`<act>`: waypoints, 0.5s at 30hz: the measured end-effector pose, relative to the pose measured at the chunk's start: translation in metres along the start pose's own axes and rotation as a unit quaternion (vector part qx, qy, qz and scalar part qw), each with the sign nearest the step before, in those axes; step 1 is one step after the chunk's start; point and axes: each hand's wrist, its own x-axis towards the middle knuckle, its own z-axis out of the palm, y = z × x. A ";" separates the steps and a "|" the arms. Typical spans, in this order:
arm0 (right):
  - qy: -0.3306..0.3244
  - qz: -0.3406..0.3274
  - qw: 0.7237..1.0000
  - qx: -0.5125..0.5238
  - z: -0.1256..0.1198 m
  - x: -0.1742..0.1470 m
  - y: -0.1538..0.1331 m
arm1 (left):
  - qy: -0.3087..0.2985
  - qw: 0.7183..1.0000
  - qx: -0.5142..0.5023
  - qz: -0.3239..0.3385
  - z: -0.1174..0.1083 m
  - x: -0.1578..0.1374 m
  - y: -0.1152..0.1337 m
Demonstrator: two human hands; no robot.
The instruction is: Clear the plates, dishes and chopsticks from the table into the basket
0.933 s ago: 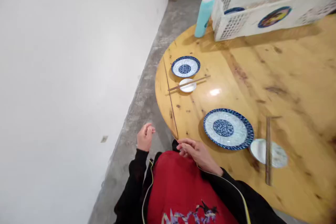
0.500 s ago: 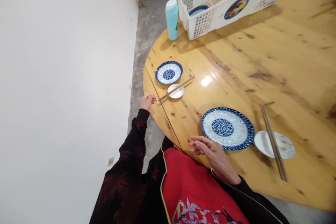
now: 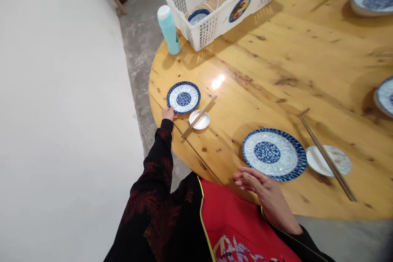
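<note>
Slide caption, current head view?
Left hand at the rim of a round blue-and-white plate on a yellow wooden table; right hand empty.

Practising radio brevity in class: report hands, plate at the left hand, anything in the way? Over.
Left hand at rim of blue-rimmed plate, grip unclear. Plate on wooden table. Right hand empty. Possibly in the way: chopsticks across white saucer alongside.

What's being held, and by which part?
Left hand is at the far plate, thumb at its near-left rim; whether that's a firm grip or just contact can't be told. Right hand holds nothing.
</note>
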 end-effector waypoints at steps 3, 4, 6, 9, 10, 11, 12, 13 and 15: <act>0.009 -0.014 1.000 0.007 0.011 0.002 -0.001 | 0.006 1.000 0.020 0.012 0.000 0.006 0.005; 0.015 -0.019 1.000 0.012 0.014 0.002 -0.001 | 0.004 0.999 0.026 0.018 0.000 0.007 0.008; 0.029 -0.027 0.999 0.022 0.019 0.001 -0.001 | -0.001 0.999 0.039 0.034 -0.003 0.007 0.015; 0.054 -0.038 0.997 0.036 0.023 -0.001 -0.001 | -0.009 0.992 0.055 0.109 -0.009 0.006 0.028; 0.061 -0.044 0.996 0.041 0.023 -0.001 -0.001 | -0.015 0.987 0.056 0.147 -0.011 0.003 0.032; 0.068 -0.051 0.995 0.047 0.022 0.000 -0.002 | -0.023 0.984 0.055 0.167 -0.012 0.000 0.035; 0.073 -0.060 0.994 0.054 0.020 0.001 -0.002 | -0.032 0.980 0.053 0.187 -0.013 -0.006 0.037; 0.077 -0.070 0.993 0.060 0.018 0.002 -0.003 | -0.041 0.976 0.052 0.206 -0.014 -0.015 0.037; 0.085 -0.092 0.990 0.070 0.009 0.006 -0.006 | -0.077 0.967 0.054 0.236 -0.014 -0.040 0.035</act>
